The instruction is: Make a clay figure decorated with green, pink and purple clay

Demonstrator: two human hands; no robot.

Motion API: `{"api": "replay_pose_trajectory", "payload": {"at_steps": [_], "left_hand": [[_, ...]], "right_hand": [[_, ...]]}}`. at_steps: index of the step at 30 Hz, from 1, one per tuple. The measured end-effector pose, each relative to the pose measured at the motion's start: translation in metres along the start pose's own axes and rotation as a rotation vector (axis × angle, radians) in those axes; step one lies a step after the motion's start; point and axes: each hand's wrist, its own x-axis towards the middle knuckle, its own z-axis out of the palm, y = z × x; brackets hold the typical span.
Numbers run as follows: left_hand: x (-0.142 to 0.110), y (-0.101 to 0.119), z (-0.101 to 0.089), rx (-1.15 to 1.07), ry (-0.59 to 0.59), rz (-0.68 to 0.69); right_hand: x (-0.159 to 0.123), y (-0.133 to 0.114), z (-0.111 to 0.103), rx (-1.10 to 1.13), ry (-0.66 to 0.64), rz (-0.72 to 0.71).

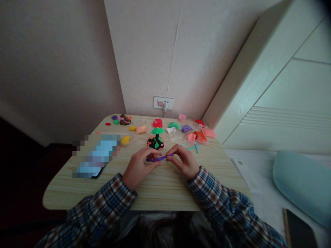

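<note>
Above the front half of the small table, a thin purple strip of modelling clay (157, 159) is stretched sideways between my hands. My left hand (138, 166) has its fingers and thumb closed around the strip's left part. Its right end is pinched between the thumb and fingers of my right hand (184, 161). Just beyond my fingers stands a small clay model (156, 142) with a black base edged in orange, green leaves and a green umbrella-like top. Thin blue sticks (196, 148) lie crossed to the right of it.
Packets of coloured clay, among them a green one (174, 125) and an orange one (200, 136), line the back of the wooden table (165, 196). A phone (99, 155), blurred out, lies at left. A wall socket (163, 103) holds a plug behind.
</note>
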Motion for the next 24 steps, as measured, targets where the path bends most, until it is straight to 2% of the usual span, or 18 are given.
{"api": "replay_pose_trajectory", "payload": {"at_steps": [7,15,19,24], "left_hand": [[-0.0007,0.0013,-0.0023,0.030,0.005,0.061],[-0.0011,0.0002,-0.0022,0.094,0.001,0.095],[-0.0010,0.0008,-0.0015,0.074,-0.018,0.068],[-0.0009,0.0029,0.0001,-0.035,-0.087,-0.039]], "right_hand": [[-0.0004,0.0007,-0.0005,0.020,-0.022,-0.022],[-0.0001,-0.0032,-0.0007,-0.077,-0.041,-0.045],[0.0003,-0.0025,-0.0008,-0.058,-0.037,-0.034],[0.0013,-0.0020,-0.0002,-0.040,-0.089,-0.021]]}}
